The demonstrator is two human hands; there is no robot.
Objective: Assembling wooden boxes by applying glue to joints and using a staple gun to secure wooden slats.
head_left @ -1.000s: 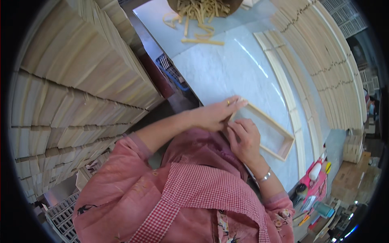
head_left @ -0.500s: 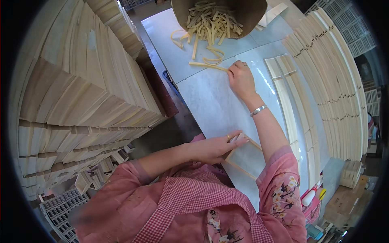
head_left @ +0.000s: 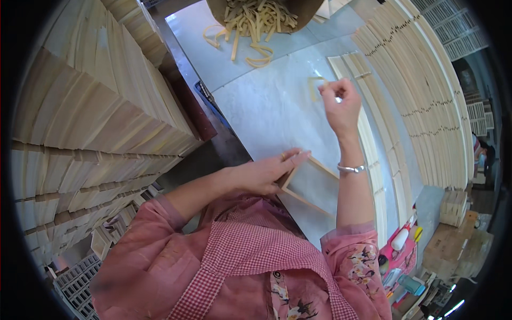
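Note:
A light wooden frame point(head_left: 309, 201) lies at the table's near edge, and my left hand point(head_left: 269, 173) is closed around its left corner. My right hand point(head_left: 343, 109) is raised over the table, thumb and fingers pinched on a pale yellow rubber band point(head_left: 312, 88), smeared by motion. Beyond it, a brown sack point(head_left: 305, 18) spills a heap of similar bands point(head_left: 258, 16) onto the table. One loose band point(head_left: 260, 57) lies in a curl in front of the heap. My right forearm covers part of the frame's far end.
Thin wooden slat pieces point(head_left: 373, 101) lie in long rows right of my right hand. Behind them stands a long stack of wooden panels point(head_left: 410, 90). Tall wood stacks point(head_left: 101, 101) rise at left beyond the table edge. A pink container with tools point(head_left: 400, 250) sits at lower right.
My right hand has moved right and toward me from the loose bands, bringing one band along. My left hand stays on the frame's corner. The whole view has shifted slightly.

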